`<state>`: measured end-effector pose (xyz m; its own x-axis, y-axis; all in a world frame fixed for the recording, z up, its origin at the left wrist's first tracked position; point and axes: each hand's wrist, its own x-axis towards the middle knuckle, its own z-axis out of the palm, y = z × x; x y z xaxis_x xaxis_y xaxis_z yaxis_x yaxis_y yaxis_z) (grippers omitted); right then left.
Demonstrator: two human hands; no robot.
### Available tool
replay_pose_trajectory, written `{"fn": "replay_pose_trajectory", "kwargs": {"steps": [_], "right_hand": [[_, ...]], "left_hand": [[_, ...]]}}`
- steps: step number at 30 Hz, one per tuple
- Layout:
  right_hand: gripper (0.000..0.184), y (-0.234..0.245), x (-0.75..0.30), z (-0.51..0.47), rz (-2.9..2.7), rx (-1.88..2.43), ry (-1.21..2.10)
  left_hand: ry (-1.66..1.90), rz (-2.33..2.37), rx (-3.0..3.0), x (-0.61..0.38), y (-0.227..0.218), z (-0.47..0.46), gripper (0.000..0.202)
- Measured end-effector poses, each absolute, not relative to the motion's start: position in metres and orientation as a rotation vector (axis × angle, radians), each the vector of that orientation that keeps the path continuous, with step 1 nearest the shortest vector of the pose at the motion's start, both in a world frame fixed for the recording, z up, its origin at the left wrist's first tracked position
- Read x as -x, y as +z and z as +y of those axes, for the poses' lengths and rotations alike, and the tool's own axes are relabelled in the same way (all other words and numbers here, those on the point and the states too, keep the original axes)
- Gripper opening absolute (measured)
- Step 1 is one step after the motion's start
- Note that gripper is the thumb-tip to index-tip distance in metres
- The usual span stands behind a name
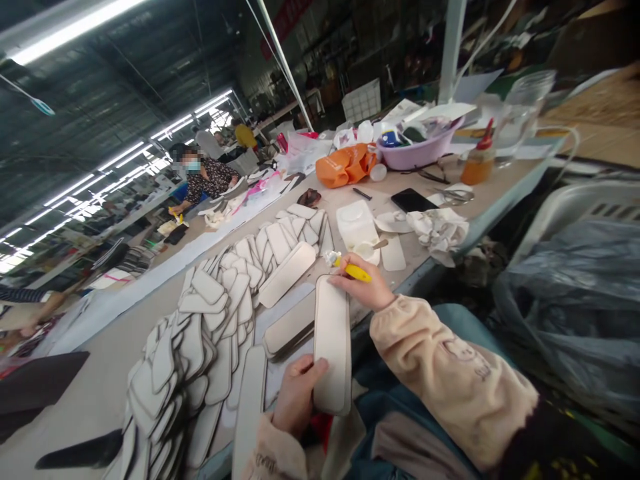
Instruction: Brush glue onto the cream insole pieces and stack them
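Note:
My left hand (pixel 299 393) grips the lower left edge of a long pale panel (pixel 333 347) with rounded corners, thumb on its face. Between the fingers of my right hand (pixel 367 285) is a yellow-handled tool (pixel 357 271) with a lumpy white tip, perhaps a brush. Fingertips of that hand also touch the panel's top edge. Beside the panel lies a short stack of similar panels (pixel 290 327). Another single panel (pixel 287 273) rests against the big heap of panels (pixel 225 307). A small dish (pixel 367 252) with a stick in it sits just beyond my right hand.
Along the table's right side are a white plastic container (pixel 353 223), crumpled paper (pixel 440 233), a black phone (pixel 414 200) and an orange bottle (pixel 477 163). Farther back stand an orange bag (pixel 345 167) and a purple basin (pixel 420 153). A masked co-worker (pixel 210 173) works across the table.

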<state>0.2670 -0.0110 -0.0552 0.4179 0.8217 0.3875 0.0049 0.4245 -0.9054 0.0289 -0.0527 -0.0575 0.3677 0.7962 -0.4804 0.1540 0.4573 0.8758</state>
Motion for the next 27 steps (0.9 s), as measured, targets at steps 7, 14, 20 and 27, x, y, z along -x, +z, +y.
{"fn": "replay_pose_trajectory", "kwargs": {"steps": [7,14,20,27], "right_hand": [[0.032,-0.057,-0.275,-0.012,-0.956,1.014,0.714],[0.030,-0.052,-0.274,-0.016,-0.989,1.135,0.658],[0.032,-0.056,-0.272,-0.014,-1.001,1.151,0.620],[0.029,-0.060,-0.272,-0.014,-1.044,1.117,0.593]], "left_hand": [[0.269,0.799,-0.591,-0.031,-0.070,-0.092,0.050],[0.362,0.901,-0.686,-0.034,-0.080,-0.108,0.041],[0.388,0.983,-0.735,-0.037,-0.088,-0.111,0.043],[0.406,1.012,-0.759,-0.038,-0.091,-0.113,0.042]]}}
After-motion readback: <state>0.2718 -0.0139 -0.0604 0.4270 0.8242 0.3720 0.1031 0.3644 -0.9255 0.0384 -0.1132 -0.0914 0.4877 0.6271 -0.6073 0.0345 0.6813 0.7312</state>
